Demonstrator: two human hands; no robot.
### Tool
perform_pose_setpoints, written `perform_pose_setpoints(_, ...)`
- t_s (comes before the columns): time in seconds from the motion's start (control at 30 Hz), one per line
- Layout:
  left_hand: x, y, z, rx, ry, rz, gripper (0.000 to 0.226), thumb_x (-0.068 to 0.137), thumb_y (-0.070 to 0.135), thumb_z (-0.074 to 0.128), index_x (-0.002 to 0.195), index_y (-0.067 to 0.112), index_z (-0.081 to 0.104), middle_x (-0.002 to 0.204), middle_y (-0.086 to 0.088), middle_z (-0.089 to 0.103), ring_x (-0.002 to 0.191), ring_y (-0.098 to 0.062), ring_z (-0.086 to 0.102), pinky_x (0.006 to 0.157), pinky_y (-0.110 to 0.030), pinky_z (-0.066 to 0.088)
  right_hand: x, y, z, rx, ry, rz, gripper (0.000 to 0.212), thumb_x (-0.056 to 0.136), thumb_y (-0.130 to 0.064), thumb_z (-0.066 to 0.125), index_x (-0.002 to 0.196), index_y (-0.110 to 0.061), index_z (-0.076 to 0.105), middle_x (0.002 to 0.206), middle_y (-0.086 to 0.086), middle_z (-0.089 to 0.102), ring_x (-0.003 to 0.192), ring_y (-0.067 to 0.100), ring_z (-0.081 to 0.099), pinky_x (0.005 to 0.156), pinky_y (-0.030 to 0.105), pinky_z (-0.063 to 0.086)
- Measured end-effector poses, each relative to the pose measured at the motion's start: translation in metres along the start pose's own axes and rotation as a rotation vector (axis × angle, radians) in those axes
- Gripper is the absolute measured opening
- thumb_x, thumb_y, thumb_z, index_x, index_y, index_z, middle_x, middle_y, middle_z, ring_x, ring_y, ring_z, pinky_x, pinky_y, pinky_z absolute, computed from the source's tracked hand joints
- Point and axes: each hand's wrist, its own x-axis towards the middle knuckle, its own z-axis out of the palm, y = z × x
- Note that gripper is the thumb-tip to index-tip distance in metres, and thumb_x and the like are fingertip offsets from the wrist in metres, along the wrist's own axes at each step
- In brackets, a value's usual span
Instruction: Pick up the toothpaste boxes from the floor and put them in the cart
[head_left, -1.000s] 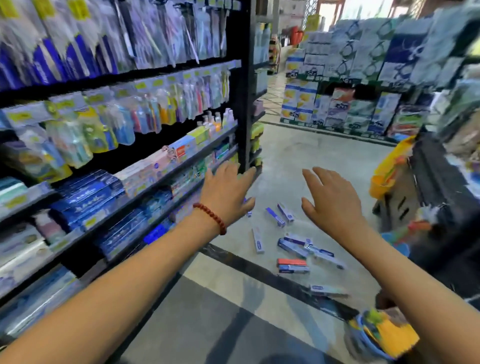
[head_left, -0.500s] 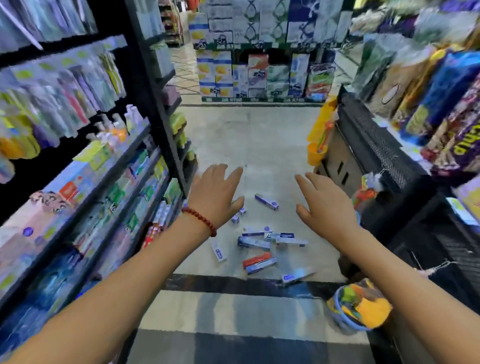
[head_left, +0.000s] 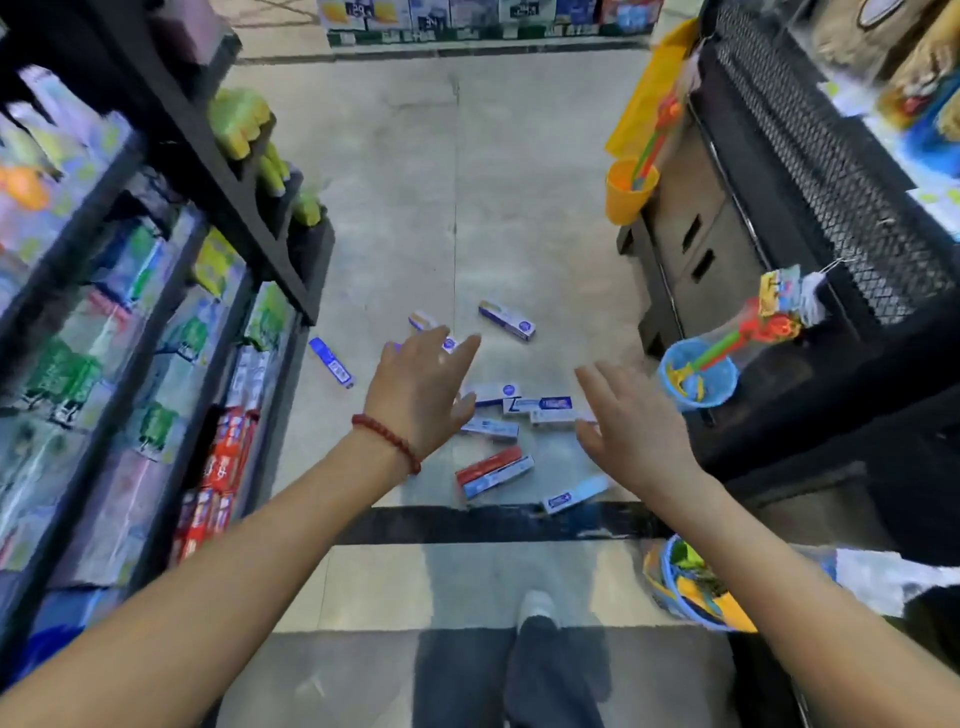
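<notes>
Several toothpaste boxes lie scattered on the aisle floor. A blue-and-white box lies farthest away, another lies near the left shelf, and a red box sits beside a blue one nearer me. A small heap of white-and-blue boxes lies between my hands. My left hand, with a red bead bracelet on its wrist, hovers above the boxes, fingers spread, holding nothing. My right hand is also open and empty, held above the right side of the heap. No cart is in view.
A black shelf unit stocked with toothpaste and toiletries lines the left. On the right stands a black mesh display with hanging toy buckets: orange, blue, and one low down. My shoe is on the floor below.
My view has tilted down and moved forward along the aisle, so the boxes now lie closer beneath my hands. Both hands stay open and empty.
</notes>
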Motion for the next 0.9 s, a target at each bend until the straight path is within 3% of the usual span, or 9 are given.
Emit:
perform_pose_setpoints(0.1,0.062,-0.008,0.063,-0.044,-0.045,0.004,0.063,0.073,0.023,0.074,0.129,0.006,0.053,0.119,-0.030,0.055,0.105,-0.044,0.056,0.081,-0.053,0.048,0.042,0.035,0.055,-0.032,-0.049,0.009,0.043,0.068,-0.017,0.067,0.108,-0.003,0.060,0.097,0.015,0.062,0.085,0.036,0.059,0.058,0.038,0.048)
perform_pose_setpoints(0.2,0.111,-0.010,0.146,-0.024,-0.130,-0.002,0.064,0.086,0.031,0.059,0.144,0.016,0.036,0.142,-0.022,0.038,0.127,-0.036,0.041,0.095,-0.047,0.037,0.072,0.071,0.135,-0.108,-0.133,0.006,0.055,0.054,-0.015,0.079,0.106,-0.006,0.066,0.096,0.015,0.066,0.081,0.034,0.063,0.061,0.034,0.049)
perform_pose_setpoints(0.33,0.145,-0.018,0.302,-0.063,-0.248,-0.020,0.066,0.087,0.036,0.053,0.146,0.023,0.027,0.145,-0.015,0.033,0.130,-0.030,0.036,0.099,-0.041,0.036,0.081,0.121,0.286,-0.079,-0.293,0.016,0.059,0.068,-0.011,0.069,0.124,-0.007,0.054,0.113,0.018,0.060,0.100,0.039,0.056,0.079,0.047,0.050)
perform_pose_setpoints(0.5,0.147,-0.038,0.487,-0.151,-0.407,-0.077,0.072,0.082,0.032,0.065,0.145,0.018,0.032,0.147,-0.020,0.032,0.133,-0.034,0.035,0.103,-0.045,0.038,0.058,0.168,0.460,-0.109,-0.478,0.042,0.055,0.068,-0.014,0.074,0.119,-0.004,0.057,0.099,0.018,0.059,0.088,0.039,0.057,0.063,0.042,0.048)
perform_pose_setpoints(0.6,0.142,-0.047,0.582,-0.213,-0.473,-0.154,0.070,0.080,0.030,0.066,0.143,0.018,0.035,0.144,-0.018,0.036,0.128,-0.035,0.039,0.103,-0.043,0.038,0.037,0.198,0.552,-0.168,-0.606,0.053,0.061,0.079,-0.019,0.066,0.136,-0.009,0.045,0.124,0.018,0.053,0.111,0.038,0.050,0.078,0.043,0.046)
perform_pose_setpoints(0.7,0.140,-0.051,0.654,-0.231,-0.489,-0.159,0.072,0.078,0.033,0.066,0.142,0.020,0.037,0.136,-0.012,0.044,0.119,-0.034,0.046,0.098,-0.040,0.041,0.020,0.219,0.616,-0.226,-0.702,0.040,0.076,0.083,-0.017,0.058,0.149,-0.019,0.020,0.149,0.013,0.028,0.134,0.033,0.030,0.095,0.042,0.039)
perform_pose_setpoints(0.8,0.144,-0.049,0.710,-0.204,-0.479,-0.117,0.073,0.079,0.036,0.066,0.144,0.021,0.035,0.134,-0.010,0.046,0.120,-0.030,0.044,0.098,-0.040,0.041,0.013,0.230,0.662,-0.316,-0.769,0.038,0.090,0.084,-0.014,0.060,0.150,-0.030,0.000,0.155,0.010,0.010,0.142,0.031,0.011,0.107,0.044,0.027)
perform_pose_setpoints(0.9,0.148,-0.046,0.745,-0.131,-0.475,-0.092,0.073,0.083,0.040,0.063,0.146,0.025,0.029,0.136,-0.007,0.042,0.119,-0.028,0.041,0.096,-0.038,0.040,0.010,0.240,0.691,-0.367,-0.803,0.037,0.091,0.085,-0.014,0.059,0.149,-0.034,-0.003,0.155,0.009,0.011,0.144,0.031,0.008,0.112,0.050,0.015)
